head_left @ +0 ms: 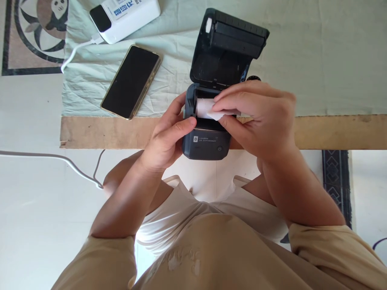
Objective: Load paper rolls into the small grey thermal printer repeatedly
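A small dark grey plastic label printer (208,141) with its hinged lid (226,44) thrown back is clasped at its near left corner by the left hand (165,139), thumb laid over the top edge, apparently so that the body is steadied. Just right of that grip, a white paper roll (205,108) sitting in the open bay is pinched at its loose end between the fingers of the right hand (260,117). Beyond the left hand, one black smartphone (131,80) lies face up on a creased pale green cloth (317,60); farther off, one white power bank (127,16) with one white cable (75,50) is seen. One printer and one roll are counted.
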Motion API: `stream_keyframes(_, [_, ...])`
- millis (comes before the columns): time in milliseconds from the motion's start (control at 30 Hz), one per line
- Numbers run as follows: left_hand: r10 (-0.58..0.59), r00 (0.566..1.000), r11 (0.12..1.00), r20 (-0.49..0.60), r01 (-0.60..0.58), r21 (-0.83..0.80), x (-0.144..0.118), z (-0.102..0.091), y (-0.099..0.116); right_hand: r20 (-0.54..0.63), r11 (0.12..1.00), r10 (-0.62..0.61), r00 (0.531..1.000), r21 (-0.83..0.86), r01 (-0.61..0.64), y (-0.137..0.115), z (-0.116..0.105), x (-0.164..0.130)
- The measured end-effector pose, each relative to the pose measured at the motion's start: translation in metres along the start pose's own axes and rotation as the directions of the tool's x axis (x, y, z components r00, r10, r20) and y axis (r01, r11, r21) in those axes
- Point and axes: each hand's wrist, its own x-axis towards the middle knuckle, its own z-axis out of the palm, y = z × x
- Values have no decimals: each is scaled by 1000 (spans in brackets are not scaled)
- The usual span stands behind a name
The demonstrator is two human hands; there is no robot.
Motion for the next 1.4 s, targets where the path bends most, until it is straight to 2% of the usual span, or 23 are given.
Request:
stream_keyframes(67, [-7,1000,1000,3,7,1,0,1,0,-23,999,13,1000,-46,-14,-2,-1,1])
stream_keyframes(167, [-28,1000,1000,15,28,-11,0,2,1,-157,998,-10,988,-58,1,-8,-4,3])
stream_keyframes(267, [-40,999,999,30,41,-36,0,3,0,-218,998,-8,976,-55,-4,-15,-6,4])
stream_keyframes(533, [44,999,999,-23,-43,22,2,-1,-3,-115,993,-108,987,29,112,-32,0,-2])
stream_keyframes(700, [42,999,999,13,-43,20,1,-1,-4,20,969,-243,970,45,242,-29,-2,-8])
stream_keyframes(800, [68,997,997,35,-70,35,1,0,-3,115,964,-261,959,87,252,-23,-7,-8])
stream_keyframes(867, [45,999,996,20,-46,82,1,0,-3,50,963,-235,971,148,225,-17,-10,-6])
stream_keyframes(900, [28,1000,994,6,-29,101,1,-1,-3,-31,966,-190,981,173,192,-15,-11,-5])
stream_keyframes(1000, [30,999,993,45,-35,115,2,-5,-6,-196,972,75,978,233,-28,-7,-14,-3])
stream_keyframes(1100, [97,986,985,135,-115,130,6,-12,-10,-148,930,202,968,339,-142,-3,-13,-2])
stream_keyframes(1167, [110,976,975,190,-142,169,8,-15,-11,-114,909,215,970,387,-156,-2,-10,-2])
stream_keyframes(1233, [74,977,969,199,-117,217,9,-16,-10,-155,910,214,964,390,-139,-2,-6,-2])
stream_keyframes(1300, [37,989,966,145,-73,248,8,-16,-9,-214,924,140,967,378,-50,-1,-4,-1])
stream_keyframes(1400, [21,997,965,71,-38,258,5,-15,-8,-118,938,48,992,346,-5,3,-5,0])
